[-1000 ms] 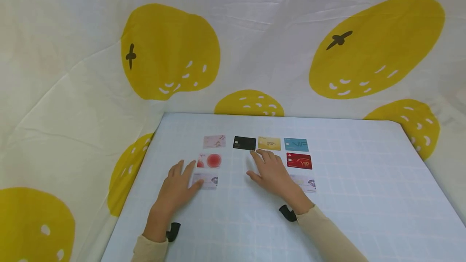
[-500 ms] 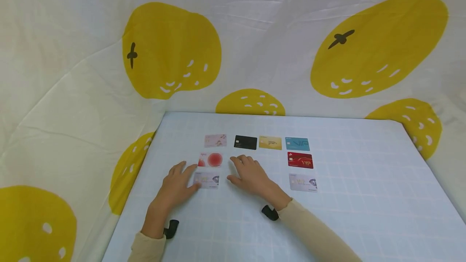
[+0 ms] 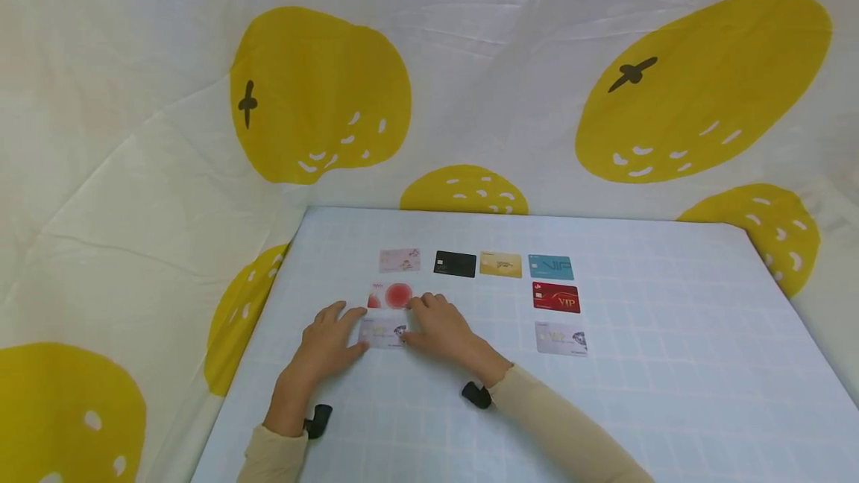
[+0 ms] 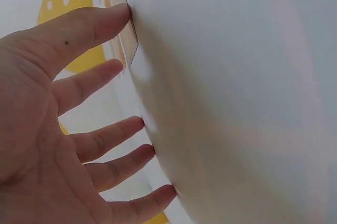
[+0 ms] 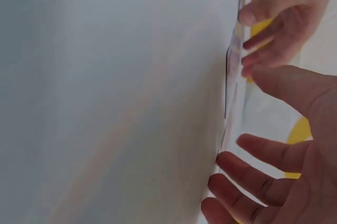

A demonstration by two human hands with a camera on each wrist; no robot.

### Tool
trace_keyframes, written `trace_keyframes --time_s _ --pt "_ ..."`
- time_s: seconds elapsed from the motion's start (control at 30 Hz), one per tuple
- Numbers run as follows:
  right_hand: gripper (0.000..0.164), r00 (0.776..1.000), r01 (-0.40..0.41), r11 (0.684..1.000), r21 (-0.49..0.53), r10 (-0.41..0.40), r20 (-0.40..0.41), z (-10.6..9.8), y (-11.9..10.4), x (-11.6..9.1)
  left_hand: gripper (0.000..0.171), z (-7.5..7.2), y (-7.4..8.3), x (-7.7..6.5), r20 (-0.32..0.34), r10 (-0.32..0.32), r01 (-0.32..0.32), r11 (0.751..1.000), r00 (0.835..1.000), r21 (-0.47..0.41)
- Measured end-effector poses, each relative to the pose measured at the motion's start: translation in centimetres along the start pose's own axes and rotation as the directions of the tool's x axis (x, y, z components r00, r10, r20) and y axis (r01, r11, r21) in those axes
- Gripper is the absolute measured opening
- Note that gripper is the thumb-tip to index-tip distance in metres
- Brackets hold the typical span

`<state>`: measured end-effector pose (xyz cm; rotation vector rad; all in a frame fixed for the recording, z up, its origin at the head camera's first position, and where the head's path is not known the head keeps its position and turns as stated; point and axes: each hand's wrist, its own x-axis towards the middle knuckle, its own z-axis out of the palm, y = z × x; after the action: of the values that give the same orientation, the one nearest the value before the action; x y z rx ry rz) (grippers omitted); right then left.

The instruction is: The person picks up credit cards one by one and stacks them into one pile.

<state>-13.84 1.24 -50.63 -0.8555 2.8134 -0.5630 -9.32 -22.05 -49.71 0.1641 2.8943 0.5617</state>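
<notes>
A lilac VIP card [image 3: 382, 333] lies flat between the two hands. My left hand [image 3: 326, 342] rests at its left side, fingers spread; in the left wrist view the thumb touches the card's edge and the fingertips meet the table. My right hand [image 3: 441, 329] is at the card's right end, its thumb over or beside that end; contact cannot be told. Its forefinger is by a white card with a red circle [image 3: 382, 296], just above the lilac one. Neither hand grips anything.
Above lie a pink card [image 3: 400, 260], a black card [image 3: 455, 264], a gold card [image 3: 500, 264] and a blue card [image 3: 551, 267]. To the right are a red VIP card [image 3: 556, 297] and another lilac card [image 3: 561, 338]. A patterned curtain [image 3: 483, 80] stands behind the table [image 3: 671, 356].
My right hand has moved left from below the black and gold cards to the lilac card's right end, uncovering the right-hand lilac card. My left hand has stayed nearly in place.
</notes>
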Motion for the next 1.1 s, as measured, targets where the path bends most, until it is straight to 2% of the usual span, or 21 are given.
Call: trace_keyframes --time_s 0.2,0.43,0.63,0.93,1.1 --pt "0.053 1.000 -0.002 0.990 -0.141 0.006 0.028 0.5 -0.9 0.2 0.054 0.0 0.2 0.2 -0.004 0.001 -0.001 1.000 1.000 0.006" --pt "0.047 1.000 -0.013 0.981 -0.191 0.017 0.018 0.8 -1.5 0.3 0.047 0.1 0.2 0.3 -0.010 0.003 -0.003 1.000 1.000 0.010" --pt "0.046 0.999 -0.026 0.983 -0.183 0.031 0.024 0.6 -2.0 0.3 0.045 0.0 0.0 0.2 -0.019 0.014 -0.014 1.000 1.000 0.012" --pt "0.047 0.998 -0.050 0.989 -0.139 0.053 0.017 0.3 -2.1 0.2 0.052 0.1 -0.2 0.0 -0.028 0.031 -0.031 0.999 0.999 -0.005" --pt "0.047 0.998 -0.065 0.993 -0.100 0.068 0.018 0.5 -1.8 0.4 0.051 0.3 -0.2 0.2 -0.058 0.034 -0.035 0.999 0.998 -0.009"
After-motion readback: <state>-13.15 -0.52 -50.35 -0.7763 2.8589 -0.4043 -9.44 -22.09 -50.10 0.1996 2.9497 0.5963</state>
